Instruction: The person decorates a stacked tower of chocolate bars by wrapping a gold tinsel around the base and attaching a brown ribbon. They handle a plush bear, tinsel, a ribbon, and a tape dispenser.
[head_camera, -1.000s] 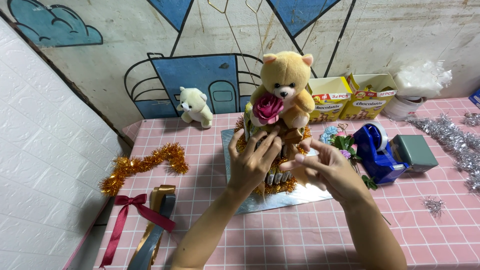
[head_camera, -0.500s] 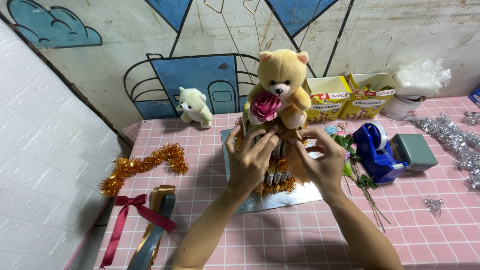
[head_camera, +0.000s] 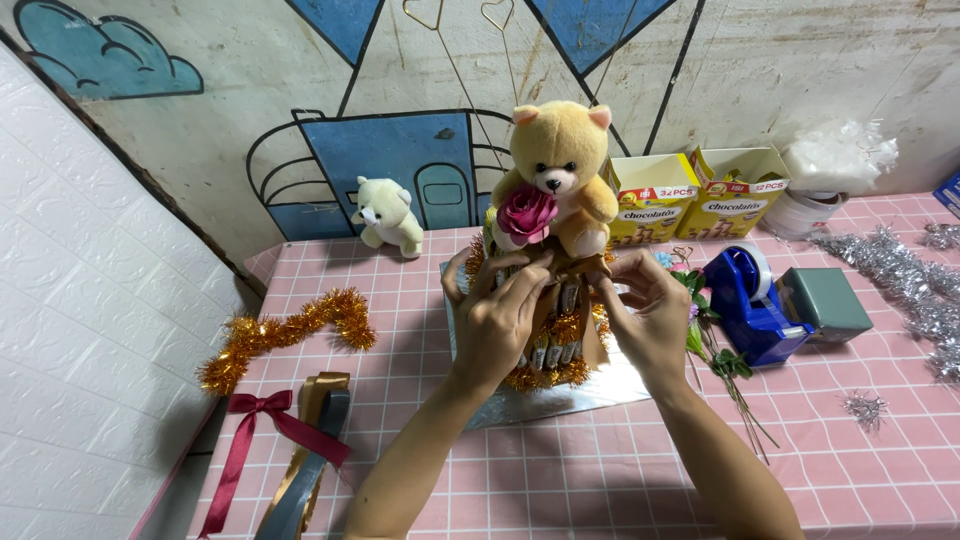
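Here, a pink checked desk (head_camera: 600, 480) carries everything, backed by a painted wall with a blue house shape. At its middle sits a silver board (head_camera: 610, 385) bearing the gift tower (head_camera: 560, 330): a round stack of wrapped bars trimmed in gold tinsel, topped by a tan teddy bear (head_camera: 560, 170) holding a dark pink rose (head_camera: 525, 212). Both hands meet at the tower's upper rim just under the bear; the left hand (head_camera: 495, 320) curls over the front with fingers pinched, and the right hand (head_camera: 645, 310) pinches a gold-brown ribbon piece (head_camera: 575, 268) there. Much of the tower is hidden behind them. Two open yellow boxes (head_camera: 700, 195) with red and white labels stand against the wall, right of the bear. Beside them a blue tape dispenser (head_camera: 745, 300) touches a grey-green box (head_camera: 822, 303). Silver tinsel (head_camera: 905, 285) runs off the right edge. A gold tinsel strand (head_camera: 285, 335) lies left, a small cream bear (head_camera: 388, 215) behind it, and a dark red bow (head_camera: 265, 420) with folded ribbons near the desk's corner, partly cut off.
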